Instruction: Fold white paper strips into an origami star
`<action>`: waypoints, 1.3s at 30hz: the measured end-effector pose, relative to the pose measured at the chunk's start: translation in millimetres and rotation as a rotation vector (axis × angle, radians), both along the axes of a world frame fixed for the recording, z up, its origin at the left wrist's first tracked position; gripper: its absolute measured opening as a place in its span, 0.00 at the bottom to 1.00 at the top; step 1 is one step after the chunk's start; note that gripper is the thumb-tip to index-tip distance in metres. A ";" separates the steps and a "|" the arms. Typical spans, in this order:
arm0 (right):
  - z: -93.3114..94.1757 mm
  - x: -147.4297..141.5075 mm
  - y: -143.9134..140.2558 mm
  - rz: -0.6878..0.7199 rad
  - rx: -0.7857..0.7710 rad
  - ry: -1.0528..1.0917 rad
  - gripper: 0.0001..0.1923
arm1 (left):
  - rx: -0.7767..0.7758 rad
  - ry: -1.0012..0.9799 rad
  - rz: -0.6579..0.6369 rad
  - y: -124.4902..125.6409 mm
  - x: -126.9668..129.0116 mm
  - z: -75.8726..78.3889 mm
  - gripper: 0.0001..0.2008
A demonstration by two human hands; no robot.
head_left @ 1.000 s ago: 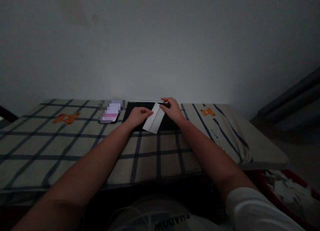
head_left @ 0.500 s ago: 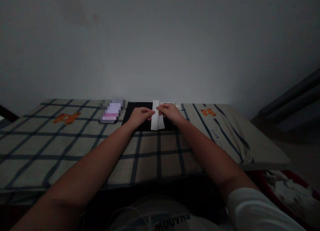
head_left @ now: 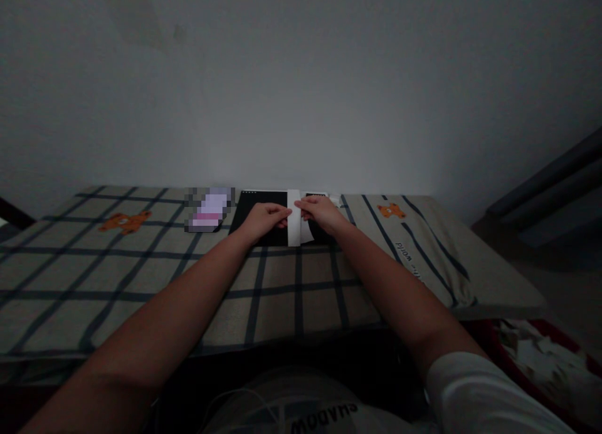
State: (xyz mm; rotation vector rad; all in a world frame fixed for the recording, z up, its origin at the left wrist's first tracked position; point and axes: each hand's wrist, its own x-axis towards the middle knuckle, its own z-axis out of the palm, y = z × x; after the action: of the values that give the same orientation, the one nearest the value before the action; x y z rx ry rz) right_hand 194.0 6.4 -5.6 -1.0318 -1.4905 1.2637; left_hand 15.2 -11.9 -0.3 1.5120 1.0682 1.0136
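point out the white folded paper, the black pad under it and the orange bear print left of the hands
white folded paper [head_left: 294, 230], head view, on its lower part below the fingers
black pad [head_left: 251, 203], head view, on its bare left corner
orange bear print [head_left: 123, 221], head view, on the bear's body, on the checked cloth

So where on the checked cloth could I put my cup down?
The checked cloth lies bare on the near left, between the orange bear print and the left forearm. Another bare patch sits between both forearms. It is crowded at the far middle: both hands pinch white paper over a black pad.
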 end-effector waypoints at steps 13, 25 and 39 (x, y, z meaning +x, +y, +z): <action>-7.4 -1.7 3.4 0.031 0.062 0.006 0.13 | -0.023 -0.094 0.037 2.1 -0.4 -1.5 0.14; -8.5 -3.2 2.4 0.010 0.005 0.006 0.12 | -0.024 -0.048 0.087 4.5 -1.6 -2.4 0.14; -5.0 -5.5 0.3 -0.069 0.051 -0.018 0.12 | -0.077 -0.123 0.065 5.4 -2.5 -3.0 0.14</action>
State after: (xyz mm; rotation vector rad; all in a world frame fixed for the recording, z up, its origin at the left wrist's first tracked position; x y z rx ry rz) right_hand 188.6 6.7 -10.6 -1.0546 -1.4809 1.1659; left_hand 12.7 -6.5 -3.4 1.3429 1.0628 1.0848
